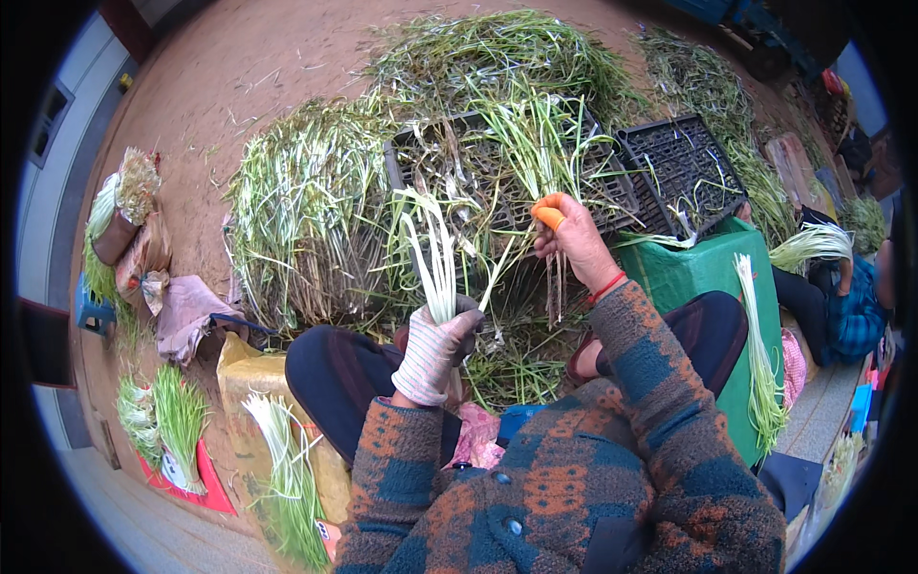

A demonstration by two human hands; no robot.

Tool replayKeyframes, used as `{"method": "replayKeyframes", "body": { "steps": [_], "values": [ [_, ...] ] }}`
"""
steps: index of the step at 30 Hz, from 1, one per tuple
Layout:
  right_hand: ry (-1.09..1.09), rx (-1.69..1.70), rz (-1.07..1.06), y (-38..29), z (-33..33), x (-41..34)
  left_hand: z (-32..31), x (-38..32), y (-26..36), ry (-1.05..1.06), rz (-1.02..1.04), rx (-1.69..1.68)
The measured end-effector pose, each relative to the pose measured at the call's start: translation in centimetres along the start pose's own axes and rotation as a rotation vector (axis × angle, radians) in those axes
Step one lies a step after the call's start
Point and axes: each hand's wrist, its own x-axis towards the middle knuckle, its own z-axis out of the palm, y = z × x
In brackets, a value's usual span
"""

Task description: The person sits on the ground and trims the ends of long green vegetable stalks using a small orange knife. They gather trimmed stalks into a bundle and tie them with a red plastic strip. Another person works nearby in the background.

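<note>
My left hand (441, 355), in a striped knitted glove with dark fingers, grips a small bunch of pale allium stalks (435, 269) that stand up from the fist. To its right is my right hand (570, 233), bare but for an orange finger cover. Its fingers are curled around green leafy stalks (545, 154), which fan out above the fist. Brownish stems (556, 283) hang just under that hand. Behind both hands, a black plastic crate (606, 179) lies strewn with loose leaves and dry husks. How the right fingertips meet the stalks is partly hidden.
Heaps of uncleaned stalks (308, 215) lie left of the crate and behind it (495, 57). Pale stalks rest on a yellow-covered block (244, 438) at left and a green-covered one (717, 287) at right. A second crate (681, 168) and another person (857, 308) are at right.
</note>
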Motion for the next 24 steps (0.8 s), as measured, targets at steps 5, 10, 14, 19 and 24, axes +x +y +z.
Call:
{"method": "replayKeyframes", "body": {
  "steps": [5, 10, 14, 19, 24],
  "values": [
    [0.078, -1.129, -0.263, 0.0, -2.7, -1.8, -0.3, 0.5, -0.3, 0.017, 0.045, -0.094],
    [-0.064, -0.972, -0.308, 1.0, -0.3, -5.4, 0.0, 0.9, -0.6, 0.047, 0.067, -0.101],
    [-0.253, -0.389, -0.074, 2.2, 2.8, -7.1, 0.5, 0.8, -0.6, 0.061, 0.055, -0.007],
    [-0.277, -0.151, -0.062, 2.8, 4.1, -6.9, 1.4, 0.6, -0.9, 0.052, 0.061, 0.012],
    [-0.259, 0.138, 0.137, 3.2, 4.6, -7.4, 1.4, 1.0, -1.5, 0.089, 0.05, 0.013]
  ]
}}
